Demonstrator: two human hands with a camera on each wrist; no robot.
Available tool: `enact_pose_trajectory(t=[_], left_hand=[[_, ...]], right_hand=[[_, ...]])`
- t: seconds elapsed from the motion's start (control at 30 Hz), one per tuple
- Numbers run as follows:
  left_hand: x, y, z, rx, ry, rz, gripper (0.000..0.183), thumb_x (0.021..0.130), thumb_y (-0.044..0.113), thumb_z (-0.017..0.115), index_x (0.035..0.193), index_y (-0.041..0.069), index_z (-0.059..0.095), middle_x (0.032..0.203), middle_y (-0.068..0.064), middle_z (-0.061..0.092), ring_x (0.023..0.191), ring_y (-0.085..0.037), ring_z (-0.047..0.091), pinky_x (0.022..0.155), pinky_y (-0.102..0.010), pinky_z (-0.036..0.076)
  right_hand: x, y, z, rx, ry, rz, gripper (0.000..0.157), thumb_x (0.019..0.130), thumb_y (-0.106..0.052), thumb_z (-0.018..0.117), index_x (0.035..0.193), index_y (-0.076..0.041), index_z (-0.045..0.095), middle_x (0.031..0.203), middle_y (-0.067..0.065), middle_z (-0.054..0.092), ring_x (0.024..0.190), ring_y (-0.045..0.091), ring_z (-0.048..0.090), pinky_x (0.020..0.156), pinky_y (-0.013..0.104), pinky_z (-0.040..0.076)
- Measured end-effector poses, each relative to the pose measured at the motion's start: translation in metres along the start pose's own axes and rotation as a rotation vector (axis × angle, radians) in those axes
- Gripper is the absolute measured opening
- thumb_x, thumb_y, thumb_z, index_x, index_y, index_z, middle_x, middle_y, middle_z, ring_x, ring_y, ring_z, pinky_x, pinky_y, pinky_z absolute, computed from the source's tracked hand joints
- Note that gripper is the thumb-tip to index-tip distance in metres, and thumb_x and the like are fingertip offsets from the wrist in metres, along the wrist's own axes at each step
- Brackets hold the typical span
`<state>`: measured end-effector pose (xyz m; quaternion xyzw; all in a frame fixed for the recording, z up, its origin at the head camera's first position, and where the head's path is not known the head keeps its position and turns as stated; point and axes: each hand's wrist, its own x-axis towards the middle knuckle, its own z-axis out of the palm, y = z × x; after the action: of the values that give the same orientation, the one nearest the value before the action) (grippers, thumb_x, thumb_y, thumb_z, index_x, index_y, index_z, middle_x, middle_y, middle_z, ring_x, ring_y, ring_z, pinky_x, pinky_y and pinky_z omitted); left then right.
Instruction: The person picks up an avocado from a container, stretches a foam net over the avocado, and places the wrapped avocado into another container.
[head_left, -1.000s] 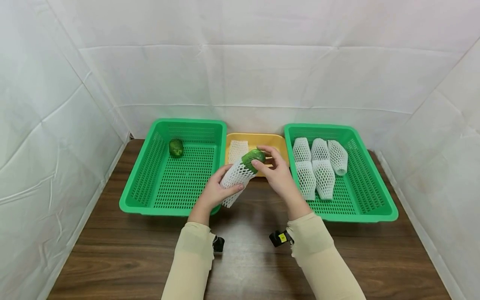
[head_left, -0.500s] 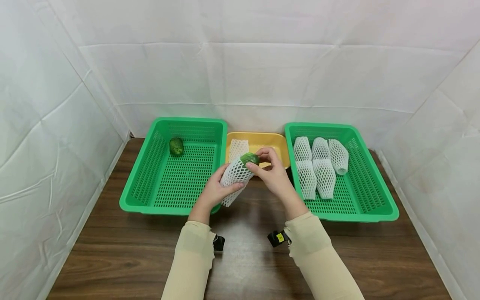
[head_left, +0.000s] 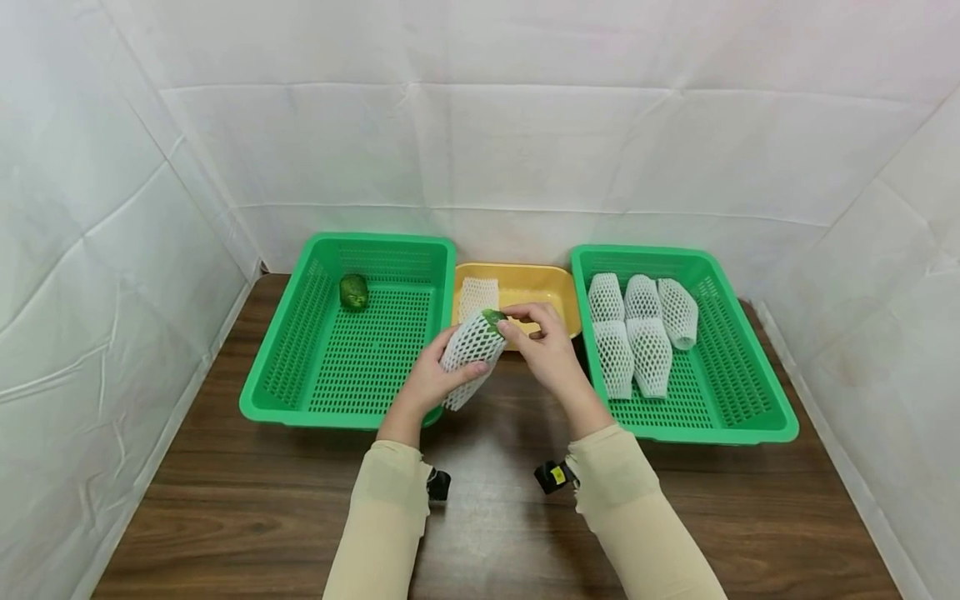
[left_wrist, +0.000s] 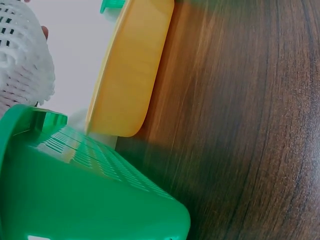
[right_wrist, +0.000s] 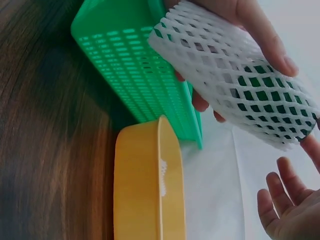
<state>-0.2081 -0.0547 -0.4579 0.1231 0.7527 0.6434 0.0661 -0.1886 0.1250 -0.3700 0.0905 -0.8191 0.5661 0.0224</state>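
Note:
A white foam net sleeve (head_left: 471, 346) covers most of a green, streaked fruit or vegetable (head_left: 493, 317), whose rounded tip shows at the upper end. My left hand (head_left: 431, 383) grips the sleeve from its lower side, thumb across the front. At the tip, the thumb and forefinger of my right hand (head_left: 551, 354) pinch the net's upper rim; its other fingers (right_wrist: 284, 195) spread loosely in the right wrist view. That view shows dark green through the mesh near the tip, while the sleeve's other end looks hollow. The left wrist view catches the net sleeve (left_wrist: 22, 60) at its edge.
A green basket (head_left: 258, 400) at left holds one dark green item (head_left: 353, 292). Several sleeved pieces (head_left: 648, 357) lie in the right green basket (head_left: 780, 425). Between them, a yellow tray (head_left: 551, 283) holds a flat foam net (head_left: 477, 296). Everything stands on a wooden table (head_left: 495, 542).
The net has been drawn up over the green piece, so much less of its tip shows. My right hand has shifted slightly left with the tip; my left hand stays almost in place.

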Motion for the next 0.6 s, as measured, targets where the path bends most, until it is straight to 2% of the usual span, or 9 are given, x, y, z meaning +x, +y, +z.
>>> enact_pose_trajectory(t=[0.13, 0.23, 0.47, 0.6], left_hand=[[-0.007, 0.021, 0.0, 0.002, -0.003, -0.033, 0.072, 0.08, 0.028, 0.073, 0.141, 0.011, 0.038, 0.124, -0.017, 0.05, 0.106, -0.03, 0.051, 0.087, -0.045, 0.045], [-0.012, 0.037, 0.0, 0.0, -0.007, -0.058, 0.069, 0.083, 0.012, 0.068, 0.142, 0.007, 0.034, 0.127, -0.021, 0.047, 0.108, -0.032, 0.049, 0.089, -0.046, 0.043], [-0.012, 0.036, 0.0, -0.038, -0.017, -0.066, 0.073, 0.082, 0.01, 0.067, 0.141, 0.006, 0.024, 0.124, -0.024, 0.044, 0.107, -0.036, 0.049, 0.087, -0.047, 0.044], [-0.013, 0.035, -0.001, -0.045, -0.015, -0.066, 0.069, 0.084, 0.012, 0.065, 0.139, 0.007, 0.025, 0.124, -0.023, 0.043, 0.106, -0.034, 0.048, 0.086, -0.046, 0.044]], right_hand=[[0.007, 0.018, 0.003, 0.016, -0.003, 0.014, 0.028, 0.09, -0.023, 0.062, 0.109, -0.002, 0.06, 0.116, 0.014, 0.049, 0.112, 0.032, 0.043, 0.085, 0.038, 0.037], [0.014, 0.035, 0.006, 0.005, 0.012, 0.017, 0.028, 0.089, -0.03, 0.064, 0.106, -0.007, 0.061, 0.114, 0.009, 0.05, 0.11, 0.025, 0.044, 0.085, 0.038, 0.037], [0.018, 0.042, 0.008, -0.046, 0.022, 0.005, 0.031, 0.09, -0.037, 0.059, 0.104, -0.011, 0.067, 0.11, 0.005, 0.052, 0.109, 0.025, 0.045, 0.085, 0.039, 0.038], [0.017, 0.042, 0.009, -0.06, -0.023, -0.007, 0.033, 0.09, -0.038, 0.059, 0.107, -0.011, 0.067, 0.112, 0.005, 0.052, 0.108, 0.024, 0.045, 0.086, 0.04, 0.039]])
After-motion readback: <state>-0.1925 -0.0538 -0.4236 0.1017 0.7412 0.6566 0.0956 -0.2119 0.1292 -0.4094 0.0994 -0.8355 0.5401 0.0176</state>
